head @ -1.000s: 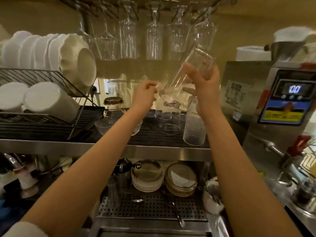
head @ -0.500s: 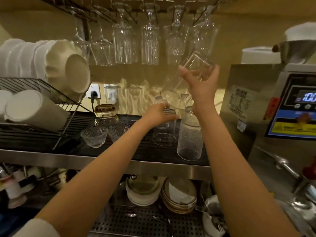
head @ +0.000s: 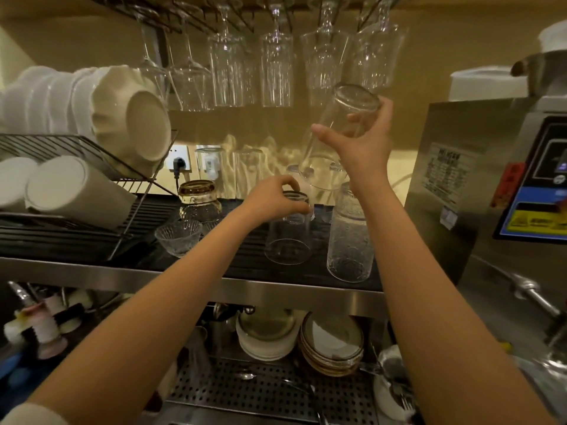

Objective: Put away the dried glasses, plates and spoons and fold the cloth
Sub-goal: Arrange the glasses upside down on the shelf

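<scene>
My right hand (head: pixel 363 142) grips a tall clear glass (head: pixel 334 130) upside down and tilted, base up, above the black mat (head: pixel 245 256) of the steel shelf. Lower down, my left hand (head: pixel 277 199) curls its fingers round the base of an inverted clear tumbler (head: pixel 288 237) that stands on the mat. A tall textured glass (head: pixel 349 240) stands inverted just right of that tumbler. Plates (head: pixel 333 342) are stacked under the shelf, and a spoon (head: pixel 248 375) lies on the perforated tray below them.
Stemmed glasses (head: pixel 276 62) hang from a rack overhead. A wire rack (head: pixel 76 154) at left holds white bowls and cups. A small ribbed glass bowl (head: pixel 178 236) and an amber-rimmed jar (head: pixel 199 200) stand on the mat. A steel machine (head: pixel 491 185) fills the right side.
My left hand has dropped from mid-air onto the inverted tumbler and curled round its base. The right hand keeps the tilted tall glass raised.
</scene>
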